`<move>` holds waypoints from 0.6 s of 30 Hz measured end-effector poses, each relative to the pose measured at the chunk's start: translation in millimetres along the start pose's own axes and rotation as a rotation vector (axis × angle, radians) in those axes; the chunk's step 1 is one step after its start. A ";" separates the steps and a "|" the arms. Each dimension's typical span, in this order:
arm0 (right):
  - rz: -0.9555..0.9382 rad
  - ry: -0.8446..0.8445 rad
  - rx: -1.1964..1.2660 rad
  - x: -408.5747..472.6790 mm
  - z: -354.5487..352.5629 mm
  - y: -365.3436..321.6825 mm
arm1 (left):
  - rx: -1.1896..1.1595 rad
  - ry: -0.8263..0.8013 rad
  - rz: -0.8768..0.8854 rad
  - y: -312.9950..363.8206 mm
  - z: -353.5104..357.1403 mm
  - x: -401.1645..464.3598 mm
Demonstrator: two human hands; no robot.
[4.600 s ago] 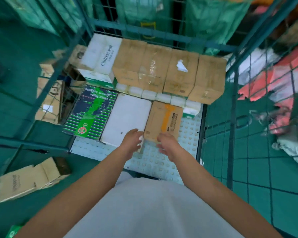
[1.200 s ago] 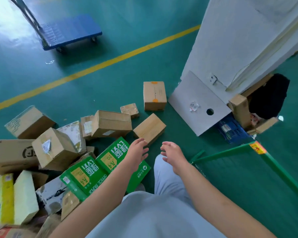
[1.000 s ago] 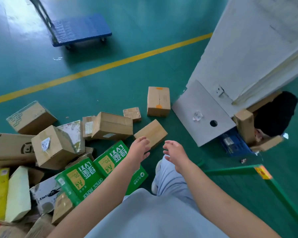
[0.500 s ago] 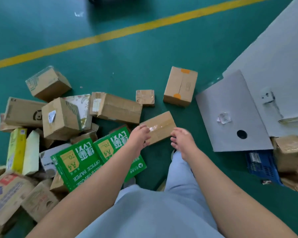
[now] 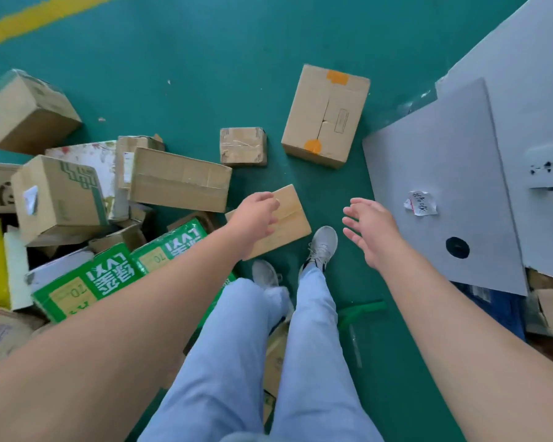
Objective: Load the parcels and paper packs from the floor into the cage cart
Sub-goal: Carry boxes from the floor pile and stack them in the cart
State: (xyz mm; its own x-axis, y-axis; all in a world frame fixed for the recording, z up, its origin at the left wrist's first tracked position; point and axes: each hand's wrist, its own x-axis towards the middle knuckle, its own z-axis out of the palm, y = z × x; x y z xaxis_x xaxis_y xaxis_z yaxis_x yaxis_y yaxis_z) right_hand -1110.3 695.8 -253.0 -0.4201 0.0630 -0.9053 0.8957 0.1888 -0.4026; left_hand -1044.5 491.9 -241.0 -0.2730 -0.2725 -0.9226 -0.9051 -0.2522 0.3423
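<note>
Green painted floor (image 5: 205,74) strewn with parcels. Left hand (image 5: 254,218), fingers loosely curled, over flat brown cardboard parcel (image 5: 292,218); contact unclear. Right hand (image 5: 369,228) spread, holding nothing, just right of that parcel. Green paper packs (image 5: 115,275) under left forearm. Orange-taped brown carton (image 5: 326,116) beyond both hands. Grey board (image 5: 444,173) right of right hand.

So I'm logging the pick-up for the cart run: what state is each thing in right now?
Left hand: empty, fingers curled loosely over the flat box.
Right hand: open, empty.
Flat box: on the floor, closed.
Orange-taped box: on the floor, sealed.
Small box: taped shut.
Paper packs: lying side by side, wrapped.
</note>
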 end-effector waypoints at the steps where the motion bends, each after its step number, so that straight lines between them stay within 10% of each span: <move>1: 0.015 0.002 0.004 17.0 0.6 0.3 | 0.003 -0.001 -0.006 3.1 4.7 18.1; 18: 0.088 0.110 -0.162 379.0 52.6 23.3 | 0.182 0.018 0.015 18.6 57.7 397.2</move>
State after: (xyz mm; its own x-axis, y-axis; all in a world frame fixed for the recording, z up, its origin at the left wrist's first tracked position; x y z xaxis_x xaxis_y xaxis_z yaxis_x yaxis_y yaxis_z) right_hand -1241.1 672.5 -612.6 -0.3627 0.1911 -0.9121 0.8983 0.3320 -0.2877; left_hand -1188.6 432.5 -611.4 -0.2826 -0.2924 -0.9136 -0.9454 -0.0765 0.3169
